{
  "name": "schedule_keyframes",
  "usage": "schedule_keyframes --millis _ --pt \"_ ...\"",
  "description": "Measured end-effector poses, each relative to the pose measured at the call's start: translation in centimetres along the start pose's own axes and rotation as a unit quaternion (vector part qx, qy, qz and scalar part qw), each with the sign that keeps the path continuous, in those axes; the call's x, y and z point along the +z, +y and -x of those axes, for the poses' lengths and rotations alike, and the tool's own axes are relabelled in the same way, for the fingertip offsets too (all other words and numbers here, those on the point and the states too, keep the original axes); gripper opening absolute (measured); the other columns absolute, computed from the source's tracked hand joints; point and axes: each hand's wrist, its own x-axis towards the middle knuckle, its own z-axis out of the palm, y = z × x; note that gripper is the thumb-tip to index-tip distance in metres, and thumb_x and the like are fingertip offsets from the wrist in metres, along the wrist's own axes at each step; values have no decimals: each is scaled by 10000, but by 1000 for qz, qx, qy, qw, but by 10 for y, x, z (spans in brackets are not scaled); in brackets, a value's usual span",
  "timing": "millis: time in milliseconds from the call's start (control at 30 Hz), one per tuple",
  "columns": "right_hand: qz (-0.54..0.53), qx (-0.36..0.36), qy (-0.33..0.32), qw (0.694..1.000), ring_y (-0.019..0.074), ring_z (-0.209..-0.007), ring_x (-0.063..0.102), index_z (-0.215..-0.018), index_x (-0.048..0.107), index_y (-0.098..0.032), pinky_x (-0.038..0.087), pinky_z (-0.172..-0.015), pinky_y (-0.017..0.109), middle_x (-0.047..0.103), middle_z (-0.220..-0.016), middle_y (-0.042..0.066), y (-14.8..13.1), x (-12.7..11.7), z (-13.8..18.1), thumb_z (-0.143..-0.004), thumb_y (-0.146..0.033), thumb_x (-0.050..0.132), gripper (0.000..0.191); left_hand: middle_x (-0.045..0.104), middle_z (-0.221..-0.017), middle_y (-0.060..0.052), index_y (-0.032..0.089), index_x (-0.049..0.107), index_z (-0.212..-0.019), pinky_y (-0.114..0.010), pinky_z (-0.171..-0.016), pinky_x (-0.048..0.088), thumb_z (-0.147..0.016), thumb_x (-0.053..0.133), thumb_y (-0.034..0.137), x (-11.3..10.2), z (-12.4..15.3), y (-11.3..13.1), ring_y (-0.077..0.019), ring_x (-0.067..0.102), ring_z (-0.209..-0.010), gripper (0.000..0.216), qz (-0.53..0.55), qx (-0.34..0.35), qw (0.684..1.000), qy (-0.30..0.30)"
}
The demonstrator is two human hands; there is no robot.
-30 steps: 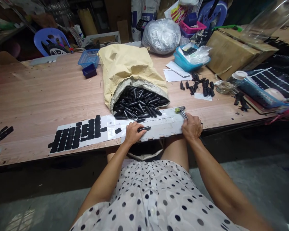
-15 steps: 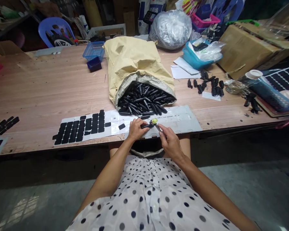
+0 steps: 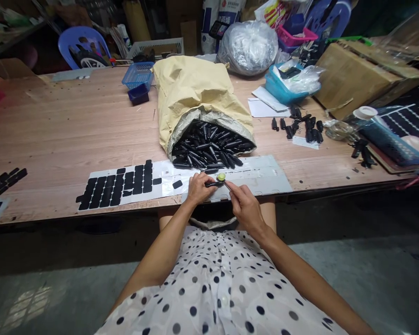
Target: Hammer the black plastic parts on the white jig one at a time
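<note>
My left hand (image 3: 197,188) is closed on a slim black plastic piece (image 3: 214,184), held level over the grey-white board (image 3: 258,179) at the table's front edge. My right hand (image 3: 246,204) is closed at that piece's right end, its thumb and forefinger around a thin metal tool that is now mostly hidden. Just above the piece is a small round yellow-green thing (image 3: 221,177); what it is attached to is unclear. Many similar black tapered pieces (image 3: 209,144) spill from the mouth of a large tan paper sack (image 3: 195,83) beyond my hands.
A sheet with rows of black stickers (image 3: 103,190) lies to the left. Blue baskets (image 3: 138,74) stand behind it. On the right are loose black parts (image 3: 310,128), a turquoise basin (image 3: 282,88), a cardboard box (image 3: 359,74) and a clear-wrapped blue basket (image 3: 401,137).
My right hand has shifted slightly left and lower, and its metal tool shows less. The yellow-green thing has moved a little left. My left hand still grips the black piece.
</note>
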Motion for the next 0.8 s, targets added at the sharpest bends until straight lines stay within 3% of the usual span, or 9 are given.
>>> schedule_keyframes --millis 100,233,367,467,600,800 --pt "-6 7 18 1000 190 -797 636 -1386 700 -284 536 -717 288 617 -902 55 1 -2 0 -1040 -271 410 451 716 -920 -4 281 792 -872 -405 -943 453 -782 813 260 -2 0 1 -244 589 -981 95 3 1 1000 0" --pt "-6 18 -6 1000 195 -784 633 -1337 727 -306 539 -709 291 619 -874 46 2 -1 1 -1022 -275 435 431 716 -921 -8 277 790 -870 -410 -947 458 -778 807 253 -4 1 2 -250 591 -993 96 0 -4 1000 -4" --pt "3 31 57 998 219 -891 629 -1369 699 -308 547 -812 328 640 -949 66 13 -13 -11 -1022 -286 432 439 702 -912 -11 281 787 -873 -412 -944 461 -779 804 258 -4 1 2 -253 582 -982 98 -6 1 1000 -2" --pt "66 71 107 990 228 -888 597 -1376 695 -295 510 -792 339 615 -968 74 38 -30 -29 -1002 -288 464 439 704 -931 -14 279 782 -888 -410 -942 462 -787 801 264 -3 1 1 -253 581 -984 103 -15 4 1000 2" --pt "177 183 130 958 190 -740 489 -1275 760 -271 376 -661 319 541 -918 67 87 -44 -53 -948 -238 498 420 704 -934 -17 283 784 -907 -413 -930 463 -820 783 301 -1 2 -4 -253 578 -976 89 -14 21 1000 3" --pt "261 220 136 930 231 -840 452 -1183 782 -252 307 -715 347 546 -923 104 126 -35 -69 -911 -177 517 388 684 -935 -30 281 791 -967 -401 -910 457 -912 705 365 -2 1 -12 -242 565 -958 132 -30 57 998 10"
